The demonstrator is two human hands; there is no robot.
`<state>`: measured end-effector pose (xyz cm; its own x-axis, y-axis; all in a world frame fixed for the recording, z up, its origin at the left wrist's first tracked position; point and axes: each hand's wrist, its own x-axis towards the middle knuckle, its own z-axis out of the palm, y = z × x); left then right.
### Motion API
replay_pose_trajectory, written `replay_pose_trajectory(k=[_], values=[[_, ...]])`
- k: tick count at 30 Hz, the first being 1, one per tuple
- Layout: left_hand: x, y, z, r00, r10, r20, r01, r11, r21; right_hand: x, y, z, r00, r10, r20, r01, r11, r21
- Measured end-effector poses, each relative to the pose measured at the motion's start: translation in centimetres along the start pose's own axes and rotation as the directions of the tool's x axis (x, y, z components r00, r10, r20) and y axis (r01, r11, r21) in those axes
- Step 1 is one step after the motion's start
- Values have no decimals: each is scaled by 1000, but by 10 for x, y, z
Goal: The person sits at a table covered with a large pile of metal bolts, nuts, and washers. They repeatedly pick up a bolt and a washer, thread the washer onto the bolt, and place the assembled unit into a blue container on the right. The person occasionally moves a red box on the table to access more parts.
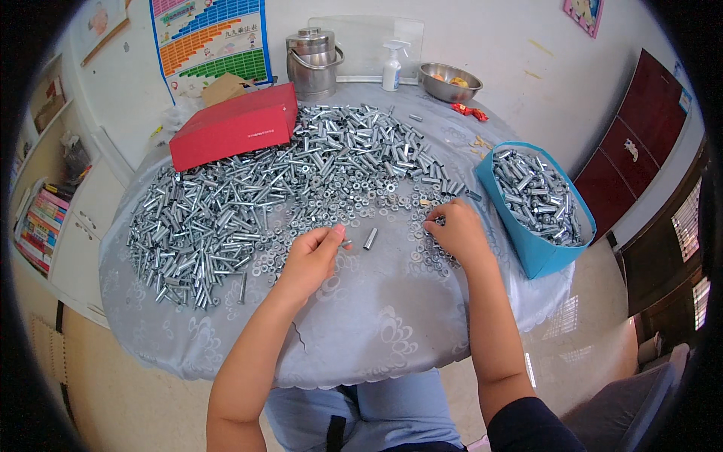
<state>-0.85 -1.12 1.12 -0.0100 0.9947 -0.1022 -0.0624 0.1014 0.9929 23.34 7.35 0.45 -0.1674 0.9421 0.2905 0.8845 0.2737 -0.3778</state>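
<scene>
- The left hand (316, 252) is narrowed, thumb and forefinger pinching a small silvery metal piece (346, 243) above the near part of the table; only its end shows past the fingertips, directed to the right, and the rest of its long axis is hidden.
- A single short, silvery metal tube (370, 239) lies on its side just right of that pinch, between the two hands. Its long axis runs away from the person, with the far end leaning a little to the right.
- The right hand (461, 230) is curled, fingertips bent inward over a scatter of small silvery metal rings (416, 257); whether it grips one, I cannot tell.
- To the left and beyond the hands spreads a broad heap of long, silvery metal bolts and sleeves (203, 218), their axes lying in many directions.
- Right of the right hand stands an open, light-blue fabric bin (544, 260), filled with silvery metal cylinders (536, 192), also pointing various ways.
- A red rectangular cardboard box (233, 128) sits tilted at the back left of the heap.
- Everything rests on a round table under a grey patterned cloth (361, 316).
</scene>
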Motion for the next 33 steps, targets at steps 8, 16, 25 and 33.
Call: replay_pose_trajectory(k=[8,16,25,33], values=[[0,1,0,1000,-16,14,16,1000,-8,0,-1,1,1000,-9,-4,9,1000,0],[-1,2,1,1000,-9,-7,9,999,48,1,3,1,1000,-5,26,2,996,90],[1,-1,-2,1000,6,-10,-5,998,55,1,-6,-3,1000,-7,-13,11,940,342],[-1,-1,0,1000,-5,6,5,999,48,-13,-58,-3,880,-327,343,-171,457,873]])
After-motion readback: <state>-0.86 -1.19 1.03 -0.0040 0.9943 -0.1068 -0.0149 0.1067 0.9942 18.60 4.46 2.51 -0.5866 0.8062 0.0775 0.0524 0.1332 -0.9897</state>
